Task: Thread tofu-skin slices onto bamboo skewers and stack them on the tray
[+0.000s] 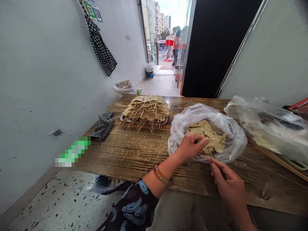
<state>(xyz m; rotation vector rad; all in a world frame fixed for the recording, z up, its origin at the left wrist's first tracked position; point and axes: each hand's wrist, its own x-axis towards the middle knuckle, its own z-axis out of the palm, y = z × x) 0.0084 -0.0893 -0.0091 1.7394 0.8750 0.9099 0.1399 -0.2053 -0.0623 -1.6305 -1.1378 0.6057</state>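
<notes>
The thin skewer [210, 155] is at the near edge of the open plastic bag [179, 126], just ahead of the person. Its long axis runs nearly straight away from the body, leaning slightly left, with the far end meeting a pale slice [216, 145] and the near end in the right hand [229, 184]. There the right fingers [217, 174] pinch the stick, thumb against forefinger. The left hand [190, 147] reaches in from the left, its fingers [201, 144] pinching the slice's left edge; the slice stretches left to right. How deep the skewer goes into it, I cannot tell.

The bag rests on the desk [134, 157], its mouth spread wide around a heap of loose slices [204, 126] like the held one. Farther back and left, a tray [166, 120] carries a layered pile of loaded skewers [149, 110], their bare ends fanned toward the person. A crumpled grey cloth [103, 125] lies left of it. At the right sits another plastic bag [269, 123], its contents unclear, with bare sticks [274, 157] slanting along its near side
</notes>
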